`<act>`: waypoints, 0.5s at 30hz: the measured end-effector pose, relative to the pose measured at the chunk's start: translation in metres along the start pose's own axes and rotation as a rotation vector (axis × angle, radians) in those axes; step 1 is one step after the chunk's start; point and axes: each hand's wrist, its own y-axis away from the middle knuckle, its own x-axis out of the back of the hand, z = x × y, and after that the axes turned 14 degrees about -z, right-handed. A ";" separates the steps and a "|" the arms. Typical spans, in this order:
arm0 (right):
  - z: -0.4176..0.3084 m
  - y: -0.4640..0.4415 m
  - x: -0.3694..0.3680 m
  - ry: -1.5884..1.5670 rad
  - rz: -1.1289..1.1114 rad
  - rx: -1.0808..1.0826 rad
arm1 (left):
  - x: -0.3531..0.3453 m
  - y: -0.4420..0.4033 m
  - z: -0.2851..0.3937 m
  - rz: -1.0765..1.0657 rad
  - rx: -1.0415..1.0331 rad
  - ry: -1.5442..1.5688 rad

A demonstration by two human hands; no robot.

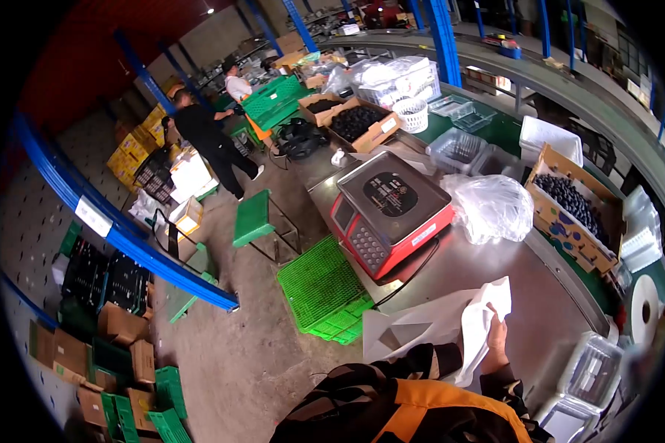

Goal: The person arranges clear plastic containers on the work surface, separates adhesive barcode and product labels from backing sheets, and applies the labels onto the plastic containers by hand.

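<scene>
My right hand (497, 341) is closed on a crumpled white sheet (483, 325) at the lower right, above the metal table (536, 295). A second white sheet (421, 319) spreads left of it, over the table's near edge. The dark sleeve of my left arm reaches toward these sheets; the left hand itself is hidden behind the paper. Beyond the sheets stands a red scale (388, 214) with a dark top plate and a keypad on its left side. A clear plastic bag (490, 207) lies right of the scale.
Stacked green crates (324, 288) stand left of the table, near a green stool (253, 218). Boxes of dark grapes (575, 207) (356, 122) sit at the right and back. Clear trays (591, 373) lie at lower right. Two people (207, 136) are at the back left.
</scene>
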 end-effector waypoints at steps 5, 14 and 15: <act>-0.050 -0.023 0.045 0.390 0.048 0.288 | 0.021 -0.018 0.036 0.217 -0.296 -0.033; -0.122 0.006 0.002 0.254 0.038 0.659 | 0.072 0.025 0.069 -0.008 -0.605 0.118; -0.121 0.004 0.000 0.247 0.057 0.672 | 0.054 0.023 0.064 -0.185 -0.596 0.232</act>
